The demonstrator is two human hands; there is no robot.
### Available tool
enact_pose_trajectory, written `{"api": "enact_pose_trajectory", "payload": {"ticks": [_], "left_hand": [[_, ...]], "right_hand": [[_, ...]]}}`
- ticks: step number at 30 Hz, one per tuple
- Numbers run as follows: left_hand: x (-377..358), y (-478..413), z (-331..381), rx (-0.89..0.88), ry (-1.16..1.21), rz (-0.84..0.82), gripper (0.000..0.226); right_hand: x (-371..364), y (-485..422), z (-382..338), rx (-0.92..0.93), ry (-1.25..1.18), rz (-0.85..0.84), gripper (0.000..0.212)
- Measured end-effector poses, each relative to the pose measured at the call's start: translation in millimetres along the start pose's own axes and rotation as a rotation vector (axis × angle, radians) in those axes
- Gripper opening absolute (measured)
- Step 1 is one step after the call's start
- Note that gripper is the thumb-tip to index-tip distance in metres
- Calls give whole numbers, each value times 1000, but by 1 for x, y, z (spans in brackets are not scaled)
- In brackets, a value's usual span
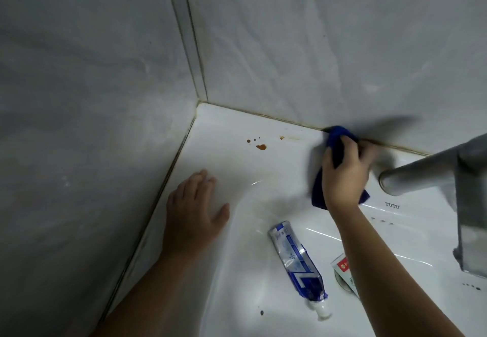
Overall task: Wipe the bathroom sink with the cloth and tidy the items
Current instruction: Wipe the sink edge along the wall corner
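Right hand (345, 170) around blue cloth (340, 136)

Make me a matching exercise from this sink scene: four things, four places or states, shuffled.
1. blue cloth
2. left hand
3. blue toothpaste tube
4. brown stains

A. lying in the basin
B. flat on the sink's rim
C. near the back corner
D. gripped by the right hand

Pairs: 1-D, 2-B, 3-A, 4-C

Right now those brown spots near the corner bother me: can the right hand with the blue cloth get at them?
Probably yes. The right hand holds the blue cloth on the same white sink ledge; only bare ledge separates it from the brown spots.
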State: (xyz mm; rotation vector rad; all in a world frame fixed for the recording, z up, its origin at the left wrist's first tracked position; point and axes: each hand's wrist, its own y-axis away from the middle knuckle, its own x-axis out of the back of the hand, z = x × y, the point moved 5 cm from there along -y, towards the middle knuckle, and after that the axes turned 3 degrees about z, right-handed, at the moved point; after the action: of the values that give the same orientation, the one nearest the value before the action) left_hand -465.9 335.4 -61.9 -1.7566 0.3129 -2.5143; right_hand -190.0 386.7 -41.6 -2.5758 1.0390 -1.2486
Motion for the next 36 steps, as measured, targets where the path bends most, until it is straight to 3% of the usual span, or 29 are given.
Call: {"api": "enact_pose_trajectory", "payload": {"ticks": [2,5,7,9,13,15,20,24,26,30,31,34,36], "left_hand": [[0,0,-1,-2,0,7,55],[-1,1,-3,-5,-8,8,56],[-1,1,-3,-4,-6,10,57],[0,1,-3,4,4,14,57],[0,2,-3,18,7,23,55],[-1,1,-3,10,-1,24,54],[-1,1,-3,-10,-12,18,55],[0,0,-2,6,-10,0,55],[2,0,-1,19,0,-3,55],[0,0,-1,10,13,14,54],[-1,0,-1,4,11,18,54],[-2,-1,-4,-1,0,11,55],[-2,0,-4,-7,-2,11,56]], "right_hand": [[-29,2,-36,213,-16,-74,29],[-83,23,-101,581,-39,-322,30],[-100,35,-117,676,-12,-473,31],[-90,36,-100,616,-1,-492,32],[-31,29,-36,385,36,-262,36],[-38,29,-41,343,28,-259,33],[-97,44,-112,528,-17,-505,29],[-54,50,-67,515,-18,-385,30],[-17,48,-29,389,-25,-251,28],[15,15,15,-99,84,-37,28],[4,10,4,-62,90,-66,27],[-56,21,-65,362,-8,-293,23],[-80,32,-90,464,-41,-383,23]]}}
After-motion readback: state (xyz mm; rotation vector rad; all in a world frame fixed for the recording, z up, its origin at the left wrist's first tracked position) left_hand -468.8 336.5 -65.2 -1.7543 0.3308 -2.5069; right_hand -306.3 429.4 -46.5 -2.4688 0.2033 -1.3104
